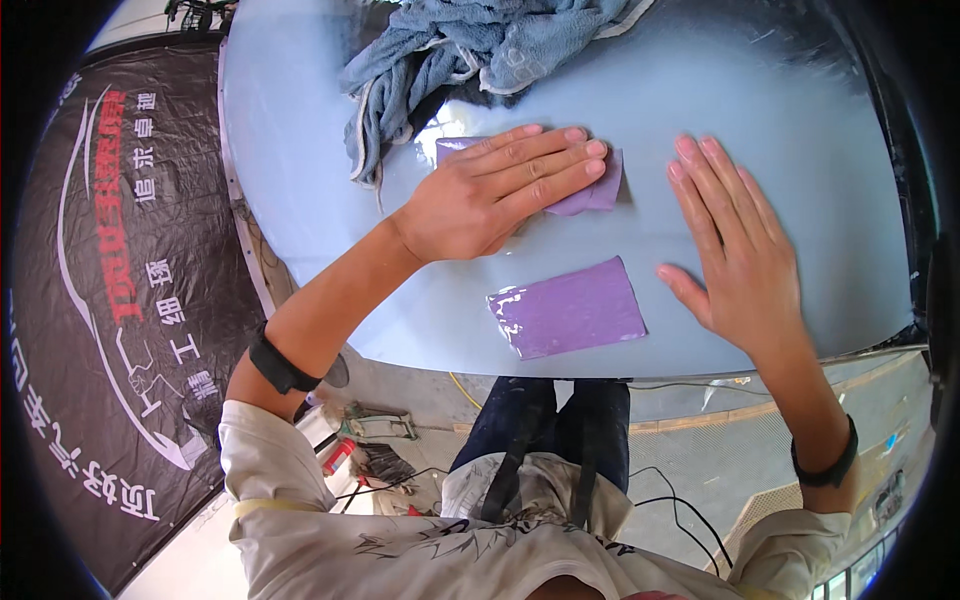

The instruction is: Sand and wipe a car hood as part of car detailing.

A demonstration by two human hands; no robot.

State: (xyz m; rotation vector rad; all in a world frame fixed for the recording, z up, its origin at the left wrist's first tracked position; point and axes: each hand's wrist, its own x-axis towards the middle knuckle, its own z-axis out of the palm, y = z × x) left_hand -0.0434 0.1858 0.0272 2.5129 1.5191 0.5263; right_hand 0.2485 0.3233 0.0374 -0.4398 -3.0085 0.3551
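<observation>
My left hand lies across a purple sheet of sandpaper, pressing it against a pale grey-blue car panel. Its fingers are straight and close together, pointing right; the thumb is mostly hidden. The sheet shows past both sides of the hand, its right end bent slightly up. My right hand rests palm down on the panel to the right, fingers stretched out and thumb apart, with nothing in it. Between my body and the left hand, a second purple sandpaper sheet lies flat, with wet glints on its left part.
A crumpled blue-grey towel lies on the panel's far side. A dark printed cover hangs at the left. Below the panel's near edge, black cables and some tools are on the floor.
</observation>
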